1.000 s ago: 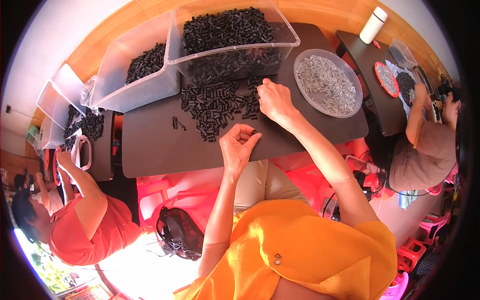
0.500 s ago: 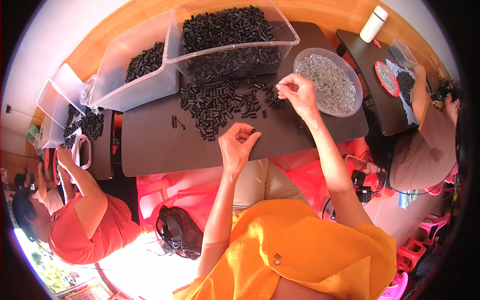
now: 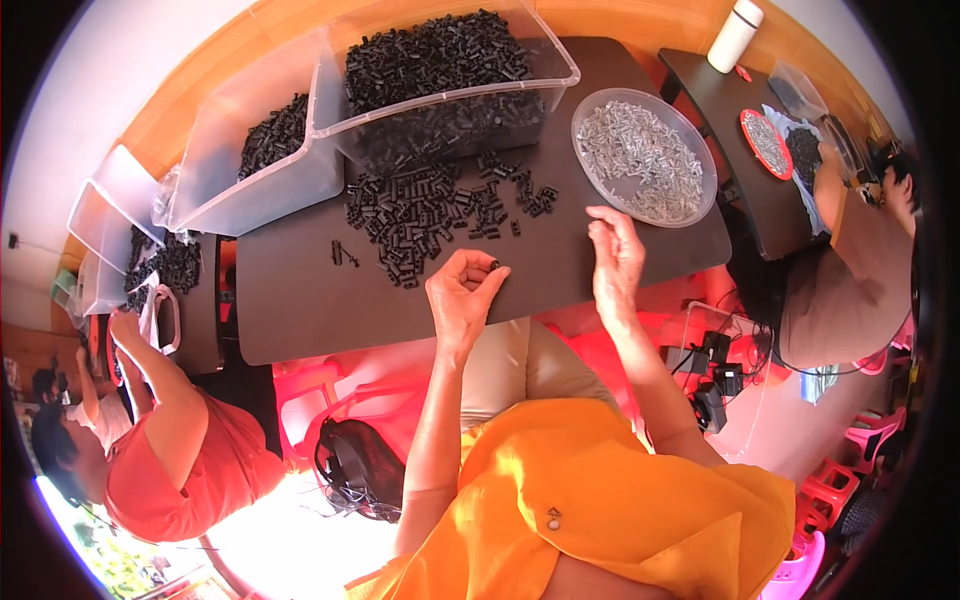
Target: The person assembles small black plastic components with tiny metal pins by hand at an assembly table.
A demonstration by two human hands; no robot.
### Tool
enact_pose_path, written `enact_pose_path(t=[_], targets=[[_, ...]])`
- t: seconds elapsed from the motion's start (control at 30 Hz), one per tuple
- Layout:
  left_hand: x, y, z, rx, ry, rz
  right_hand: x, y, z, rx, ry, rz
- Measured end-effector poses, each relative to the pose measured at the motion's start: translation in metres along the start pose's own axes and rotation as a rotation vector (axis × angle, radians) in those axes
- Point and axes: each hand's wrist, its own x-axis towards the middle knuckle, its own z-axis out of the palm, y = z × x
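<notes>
Black bit (image 3: 495, 265) is pinched in the left hand (image 3: 460, 302) near a pile (image 3: 410, 215); I can't tell if the right hand (image 3: 617, 262) grips.

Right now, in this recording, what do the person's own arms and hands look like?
The left hand and right hand wear no gloves; rings are too small to tell. The forearms are uncovered, with no watch or cable visible on them. The loose, bright orange fabric shirt leaves both forearms bare.
</notes>
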Motion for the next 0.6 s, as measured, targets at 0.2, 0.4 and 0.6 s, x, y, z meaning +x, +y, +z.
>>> enact_pose_path(t=[0.2,0.4,0.6], targets=[[-0.002,0.001,0.004,0.003,-0.015,0.014,0.021,-0.003,0.048,0.316,-0.017,0.160],[-0.003,-0.001,0.001,-0.071,-0.025,-0.009,0.005,-0.021,0.033,0.375,-0.158,0.247],[-0.003,0.000,-0.001,-0.035,-0.057,-0.032,-0.011,-0.033,0.027,0.401,-0.398,0.346]])
